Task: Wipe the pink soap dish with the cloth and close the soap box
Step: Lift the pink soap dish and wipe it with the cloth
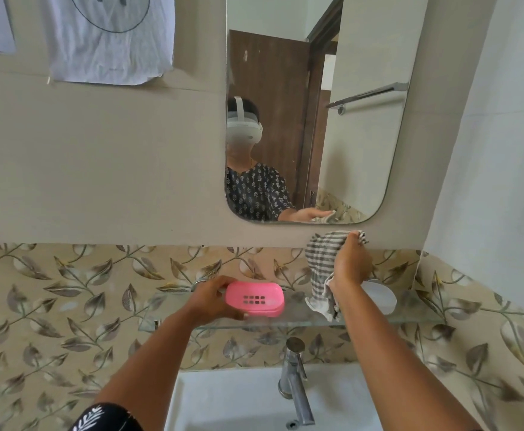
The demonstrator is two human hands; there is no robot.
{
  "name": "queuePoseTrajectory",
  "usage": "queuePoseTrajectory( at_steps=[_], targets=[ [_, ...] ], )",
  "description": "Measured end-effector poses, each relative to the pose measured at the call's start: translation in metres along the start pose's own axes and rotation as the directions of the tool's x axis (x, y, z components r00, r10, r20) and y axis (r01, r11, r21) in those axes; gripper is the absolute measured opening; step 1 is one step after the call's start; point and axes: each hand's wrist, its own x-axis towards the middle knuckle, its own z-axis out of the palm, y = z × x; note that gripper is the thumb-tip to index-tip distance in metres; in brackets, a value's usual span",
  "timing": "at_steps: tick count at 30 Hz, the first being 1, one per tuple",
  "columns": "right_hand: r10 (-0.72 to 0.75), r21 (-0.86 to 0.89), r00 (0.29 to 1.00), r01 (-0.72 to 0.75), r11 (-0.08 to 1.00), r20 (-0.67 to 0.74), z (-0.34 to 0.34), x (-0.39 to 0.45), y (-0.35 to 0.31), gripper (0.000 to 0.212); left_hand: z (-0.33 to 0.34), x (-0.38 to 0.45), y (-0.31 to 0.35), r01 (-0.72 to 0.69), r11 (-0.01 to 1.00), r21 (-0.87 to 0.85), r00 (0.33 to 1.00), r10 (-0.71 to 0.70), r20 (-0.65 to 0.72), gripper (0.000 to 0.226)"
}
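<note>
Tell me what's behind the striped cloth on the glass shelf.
Behind the striped cloth and right hand, a white object sits on the glass shelf. Its left part is covered, so I can't identify it.

No readable text, label, brand or number shows anywhere.

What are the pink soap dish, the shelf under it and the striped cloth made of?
Pink soap dish: looks like moulded plastic, smooth, with slotted drain holes. Shelf: apparently clear glass, since the tiles show through. Striped cloth: soft woven fabric, crumpling in the right hand.
</note>
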Motion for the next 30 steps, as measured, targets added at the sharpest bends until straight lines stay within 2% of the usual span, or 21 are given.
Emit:
queuePoseTrajectory(
  at_steps=[2, 4, 11, 14, 19, 22, 26, 30],
  targets=[
    [-0.156, -0.011, 0.987, 0.156, 0.988, -0.030, -0.001, -0.008, 0.006, 0.049, 0.001, -0.001, -0.001, -0.014, 1.000, -0.009, 1.000, 0.013, -0.026, 0.082],
    [-0.218, -0.008, 0.976, 0.218, 0.976, 0.013, 0.001, -0.017, 0.016, 0.047, 0.002, -0.002, -0.002, -0.028, 1.000, -0.016, 0.998, 0.027, -0.060, 0.082],
    [-0.171, -0.066, 0.948, 0.196, 0.978, 0.269, 0.018, -0.047, 0.059, 0.043, 0.006, -0.001, -0.009, -0.026, 0.999, -0.030, 0.991, 0.022, -0.129, 0.088],
    [-0.228, -0.106, 0.900, 0.285, 0.953, 0.373, 0.024, -0.057, 0.079, 0.041, 0.007, -0.001, -0.010, -0.022, 1.000, -0.012, 0.991, 0.020, -0.129, 0.089],
    [-0.409, -0.211, 0.736, 0.589, 0.780, 0.540, 0.027, -0.065, 0.092, 0.046, 0.007, 0.002, -0.012, -0.033, 0.999, 0.037, 0.994, 0.037, -0.106, 0.089],
    [-0.417, -0.286, 0.646, 0.703, 0.651, 0.639, 0.030, -0.069, 0.098, 0.049, 0.007, 0.004, -0.013, -0.023, 0.998, 0.062, 0.993, 0.030, -0.117, 0.092],
    [-0.366, -0.340, 0.596, 0.754, 0.562, 0.715, 0.039, -0.074, 0.107, 0.054, 0.008, 0.005, -0.017, -0.024, 0.997, 0.068, 0.992, 0.032, -0.120, 0.092],
    [-0.339, -0.376, 0.579, 0.777, 0.505, 0.741, 0.044, -0.078, 0.105, 0.057, 0.007, 0.004, -0.015, -0.057, 0.996, 0.072, 0.991, 0.065, -0.118, 0.086]
  ],
)
